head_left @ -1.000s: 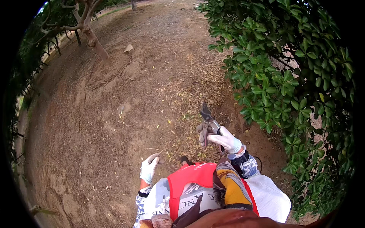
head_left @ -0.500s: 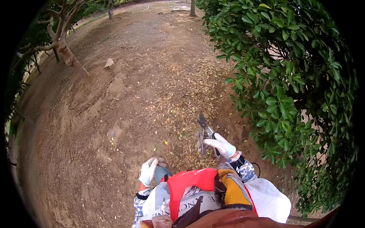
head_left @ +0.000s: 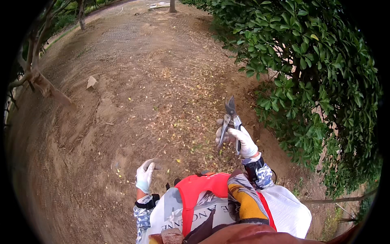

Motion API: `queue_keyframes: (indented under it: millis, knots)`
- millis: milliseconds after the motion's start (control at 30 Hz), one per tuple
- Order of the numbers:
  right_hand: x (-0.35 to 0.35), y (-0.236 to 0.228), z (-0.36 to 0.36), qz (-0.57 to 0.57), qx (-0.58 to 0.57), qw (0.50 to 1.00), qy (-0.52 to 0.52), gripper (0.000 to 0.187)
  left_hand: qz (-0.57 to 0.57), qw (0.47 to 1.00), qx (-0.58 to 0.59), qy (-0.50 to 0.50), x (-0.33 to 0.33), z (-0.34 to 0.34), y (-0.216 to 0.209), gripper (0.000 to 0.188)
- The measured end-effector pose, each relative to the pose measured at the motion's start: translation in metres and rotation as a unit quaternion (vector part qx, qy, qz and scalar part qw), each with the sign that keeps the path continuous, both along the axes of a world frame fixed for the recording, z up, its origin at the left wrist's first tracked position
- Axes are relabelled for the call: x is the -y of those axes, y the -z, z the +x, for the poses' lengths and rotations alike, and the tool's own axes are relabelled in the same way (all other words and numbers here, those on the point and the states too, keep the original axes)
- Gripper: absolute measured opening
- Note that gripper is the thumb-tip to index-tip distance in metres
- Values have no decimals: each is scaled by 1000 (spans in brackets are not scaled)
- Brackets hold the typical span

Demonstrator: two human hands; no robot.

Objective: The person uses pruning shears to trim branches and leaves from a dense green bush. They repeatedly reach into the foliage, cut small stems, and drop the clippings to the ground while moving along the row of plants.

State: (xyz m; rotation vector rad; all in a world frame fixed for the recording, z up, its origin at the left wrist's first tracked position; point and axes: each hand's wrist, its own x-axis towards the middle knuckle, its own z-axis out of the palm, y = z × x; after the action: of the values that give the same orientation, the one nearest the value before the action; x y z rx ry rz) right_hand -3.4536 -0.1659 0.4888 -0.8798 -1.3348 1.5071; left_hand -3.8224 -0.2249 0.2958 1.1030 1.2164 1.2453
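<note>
In front of me on the right, my right hand [head_left: 245,141], in a white glove, grips pruning shears [head_left: 230,109]. Their dark blades point away from me, and the handles are spread apart. To the right of the blades is a leafy green bush [head_left: 300,85], apart from them. My left hand [head_left: 145,175], gloved too, is low on the left above the bare ground, its fingers curled in toward the thumb. Whether anything thin is pinched there is too small to make out.
Brown soil [head_left: 122,138] with scattered dry leaves [head_left: 183,110] spreads ahead. A leaning tree trunk [head_left: 53,89] stands at the left, near a pale stone [head_left: 92,82]. A thin branch [head_left: 341,200] reaches in at the lower right. Another slim trunk [head_left: 172,5] is far ahead.
The right hand has moved forward and a little right with the shears, whose handles now look wider apart. My left hand has moved out to the left. The view has turned rightward.
</note>
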Motion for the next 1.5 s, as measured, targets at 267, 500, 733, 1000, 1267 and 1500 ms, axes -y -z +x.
queue_keyframes:
  millis: [267,500,733,1000,1267,1500]
  knots:
    - [-54,-1,-7,5,7,999,42,62,-29,998,54,20,-53,-3,38,42]
    - [-144,8,1,28,-72,994,80,64,-36,999,23,7,-162,-27,0,41]
    - [-214,-7,2,49,-84,986,134,62,-15,998,-27,46,-278,-16,-57,39]
    - [-283,-29,-9,37,-55,991,117,63,-30,998,-31,50,-357,-14,-67,37]
    - [-371,-69,-53,94,-33,983,152,58,-2,995,-8,97,-469,-59,-54,37]
    - [-450,-118,-90,143,23,956,255,54,97,982,35,161,-618,-117,-47,31]
